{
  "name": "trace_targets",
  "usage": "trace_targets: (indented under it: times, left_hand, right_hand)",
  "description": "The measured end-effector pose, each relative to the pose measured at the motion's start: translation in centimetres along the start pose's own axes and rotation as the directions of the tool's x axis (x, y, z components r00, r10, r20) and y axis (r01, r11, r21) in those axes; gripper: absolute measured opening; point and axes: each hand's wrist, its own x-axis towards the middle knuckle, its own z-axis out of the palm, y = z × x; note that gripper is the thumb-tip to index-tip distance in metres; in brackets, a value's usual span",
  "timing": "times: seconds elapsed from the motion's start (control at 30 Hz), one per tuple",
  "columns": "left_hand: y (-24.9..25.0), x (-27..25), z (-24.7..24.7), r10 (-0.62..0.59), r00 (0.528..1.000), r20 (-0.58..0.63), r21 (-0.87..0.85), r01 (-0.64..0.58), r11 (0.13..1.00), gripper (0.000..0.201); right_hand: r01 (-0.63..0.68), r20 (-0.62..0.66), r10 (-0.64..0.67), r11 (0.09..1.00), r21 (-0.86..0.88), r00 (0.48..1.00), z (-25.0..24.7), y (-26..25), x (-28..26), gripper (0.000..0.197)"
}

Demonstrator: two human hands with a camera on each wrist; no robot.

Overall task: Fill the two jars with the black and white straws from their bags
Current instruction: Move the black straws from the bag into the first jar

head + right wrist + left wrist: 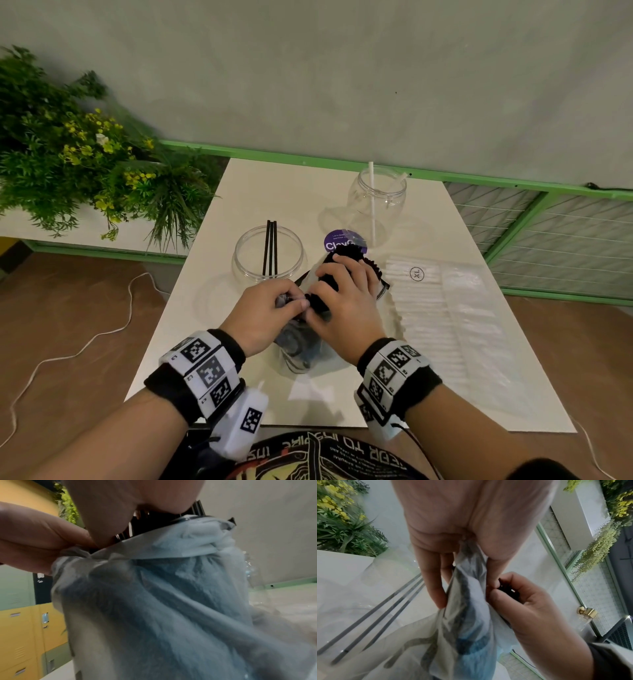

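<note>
The bag of black straws [337, 270] sits near the middle of the worktop [212, 325], held by both hands; every place below is given from this bag. Left of it stands a clear jar [269, 255] with three black straws [270, 248] upright inside. The left hand [265, 313] pinches the bag's crumpled plastic, its grip clamped on the film. The right hand [346, 301] is curled round the black bundle, its grip closed on the straws through the bag's mouth. Just behind the bag lies a purple round label [342, 241] reading "Clay", the rest hidden. Behind and right stands a second jar [376, 198] with white straws [372, 205]. Right of the bag lies the bag of white straws [442, 308], marked "XL".
</note>
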Motion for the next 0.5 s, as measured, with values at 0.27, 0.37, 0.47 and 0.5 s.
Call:
trace_targets:
  times: [0.27,0.37,0.47,0.5]
  left_hand:
    - [-1.0,0.3,-0.1,-0.011,0.996,-0.092,0.111,0.021,0.994,0.015]
    - [-1.1,0.4,0.0,0.024,0.998,-0.062,0.122,-0.017,0.992,0.013]
    - [-0.9,0.6,0.2,0.049,0.999,-0.013,0.149,-0.047,0.988,0.009]
    - [-0.8,0.7,0.3,0.05,0.999,-0.001,0.143,-0.049,0.989,0.01]
  right_hand:
    - [-0.178,-0.075,0.186,0.979,0.1,0.98,-1.4,3.5,-1.0,0.036]
    - [-0.246,-0.002,0.25,0.951,0.188,0.968,-2.0,5.0,-0.7,0.046]
    - [-0.386,0.2,0.332,0.826,0.41,0.922,-2.2,5.4,0.3,0.058]
    - [-0.427,0.271,0.337,0.793,0.435,0.902,-2.1,5.4,0.6,0.063]
